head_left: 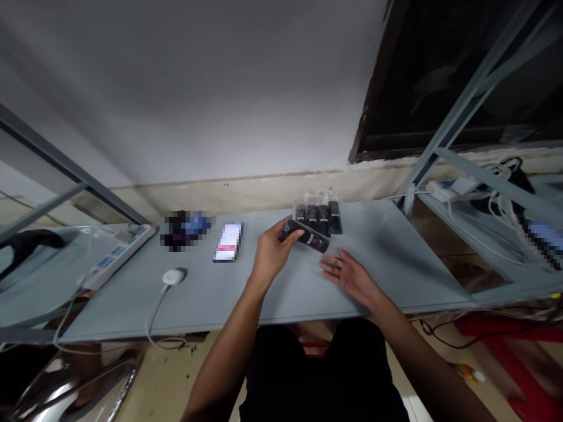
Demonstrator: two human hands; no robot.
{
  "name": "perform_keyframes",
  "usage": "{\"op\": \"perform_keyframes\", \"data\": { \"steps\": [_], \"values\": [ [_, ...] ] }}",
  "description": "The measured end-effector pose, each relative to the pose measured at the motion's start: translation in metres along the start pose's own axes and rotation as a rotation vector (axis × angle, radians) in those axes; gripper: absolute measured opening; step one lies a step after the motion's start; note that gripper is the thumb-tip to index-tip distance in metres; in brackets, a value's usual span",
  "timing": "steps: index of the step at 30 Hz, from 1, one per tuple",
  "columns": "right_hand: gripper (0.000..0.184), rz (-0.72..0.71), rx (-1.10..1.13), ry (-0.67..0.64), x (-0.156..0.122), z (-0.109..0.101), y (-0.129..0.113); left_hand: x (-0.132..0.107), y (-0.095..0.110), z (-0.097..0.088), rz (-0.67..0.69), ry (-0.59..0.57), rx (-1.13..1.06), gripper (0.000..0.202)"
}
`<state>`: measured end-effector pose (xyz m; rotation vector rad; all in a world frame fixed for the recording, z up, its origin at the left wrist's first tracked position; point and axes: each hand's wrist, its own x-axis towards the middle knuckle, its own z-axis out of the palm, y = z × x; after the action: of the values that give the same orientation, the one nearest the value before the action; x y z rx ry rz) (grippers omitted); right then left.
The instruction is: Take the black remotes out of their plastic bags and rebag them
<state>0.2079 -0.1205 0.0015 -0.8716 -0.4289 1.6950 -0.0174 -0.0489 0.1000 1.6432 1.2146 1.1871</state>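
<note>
Left hand (276, 245) grips a dark packet (313, 238), tilted, near four similar packets (324, 219) on the counter (211, 299). Right hand (349, 275) open, empty, just beside. Seemingly a handling step; two-handed hold calls for right hand closing.

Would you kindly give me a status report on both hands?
Left hand: gripping black item. Right hand: open, empty. Close beyond: four similar items.

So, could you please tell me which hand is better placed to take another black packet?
Probably the right hand, open and empty near four black packets; the left hand holds a fifth packet.
</note>
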Motion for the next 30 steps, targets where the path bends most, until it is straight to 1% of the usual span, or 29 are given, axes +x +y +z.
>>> {"op": "perform_keyframes", "data": {
  "steps": [3,5,9,11,13,16,18,20,21,23,24,25,26,27,28,29,30],
  "values": [
    [0.027,0.01,0.038,0.002,0.004,-0.001,0.0,0.004,0.007,-0.001,-0.003,-0.022,-0.031,0.054],
    [0.027,0.024,0.054,-0.014,0.004,-0.004,0.0,0.004,0.014,-0.001,0.006,-0.043,-0.013,0.053],
    [0.026,0.021,0.039,-0.028,0.0,-0.009,0.003,0.003,0.03,-0.004,0.108,-0.054,0.088,0.04],
    [0.025,0.04,0.039,-0.028,-0.004,-0.011,0.004,0.003,0.036,-0.007,0.124,-0.045,0.105,0.039],
    [0.026,0.064,0.065,-0.04,-0.009,-0.01,0.005,0.003,0.039,-0.008,0.115,-0.042,0.115,0.041],
    [0.032,0.079,0.079,-0.068,-0.014,-0.008,0.004,0.004,0.038,-0.012,0.107,-0.015,0.13,0.044],
    [0.034,0.07,0.041,-0.063,-0.016,-0.008,0.003,0.006,0.034,-0.015,0.109,0.023,0.127,0.044],
    [0.034,0.055,-0.011,-0.029,-0.016,-0.01,0.001,0.009,0.026,-0.021,0.104,0.082,0.134,0.043],
    [0.035,0.048,-0.037,-0.009,-0.015,-0.012,0.0,0.009,0.022,-0.024,0.1,0.124,0.153,0.043],
    [0.039,0.035,-0.093,0.019,-0.014,-0.016,-0.002,0.01,0.011,-0.029,0.117,0.245,0.243,0.04],
    [0.04,0.027,-0.125,0.025,-0.013,-0.018,-0.003,0.008,0.005,-0.031,0.159,0.319,0.315,0.038],
    [0.041,0.017,-0.158,0.027,-0.013,-0.019,-0.005,0.006,0.0,-0.031,0.23,0.386,0.403,0.038],
    [0.041,0.01,-0.194,0.025,-0.012,-0.019,-0.006,0.002,-0.005,-0.029,0.327,0.415,0.494,0.04],
    [0.041,0.004,-0.228,0.023,-0.012,-0.019,-0.007,-0.002,-0.009,-0.026,0.442,0.386,0.574,0.043],
    [0.04,0.001,-0.259,0.019,-0.012,-0.017,-0.008,-0.008,-0.012,-0.02,0.558,0.289,0.635,0.046],
    [0.04,0.002,-0.289,0.008,-0.012,-0.016,-0.009,-0.014,-0.014,-0.013,0.675,0.127,0.674,0.05],
    [0.041,0.005,-0.318,-0.009,-0.012,-0.014,-0.01,-0.02,-0.016,-0.006,0.78,-0.103,0.706,0.055]
  ]
}}
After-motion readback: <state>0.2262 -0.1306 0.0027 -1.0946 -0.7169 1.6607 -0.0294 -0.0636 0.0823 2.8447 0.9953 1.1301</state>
